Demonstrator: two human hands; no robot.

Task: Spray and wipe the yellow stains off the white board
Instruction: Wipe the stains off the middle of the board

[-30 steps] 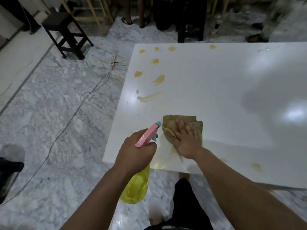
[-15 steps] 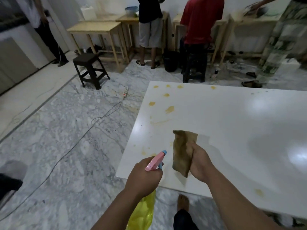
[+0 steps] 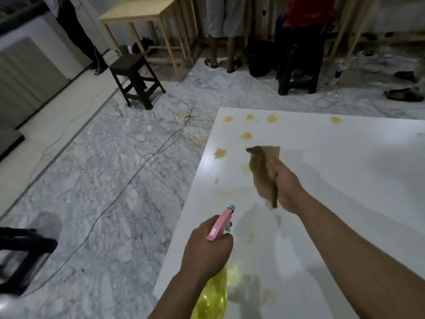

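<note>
The white board (image 3: 345, 192) fills the right half of the head view. Several yellow stains (image 3: 246, 135) dot its far left corner, with fainter smears nearer me. My left hand (image 3: 207, 247) grips a spray bottle (image 3: 212, 295) with a yellow body and a pink trigger head, its blue nozzle pointing at the board's left edge. My right hand (image 3: 286, 187) holds a brown cloth (image 3: 264, 173) lifted above the board, hanging down from my fingers.
A dark stool (image 3: 135, 80) stands on the marble floor to the far left. A power strip (image 3: 188, 115) and its cable lie on the floor beside the board. People stand at wooden tables (image 3: 142, 14) at the back. Another dark stool (image 3: 299, 70) stands behind the board.
My right hand lifted the cloth off the board and moved it forward toward the far stains. My head has tilted up, showing more of the room. The spray bottle stays in my left hand.
</note>
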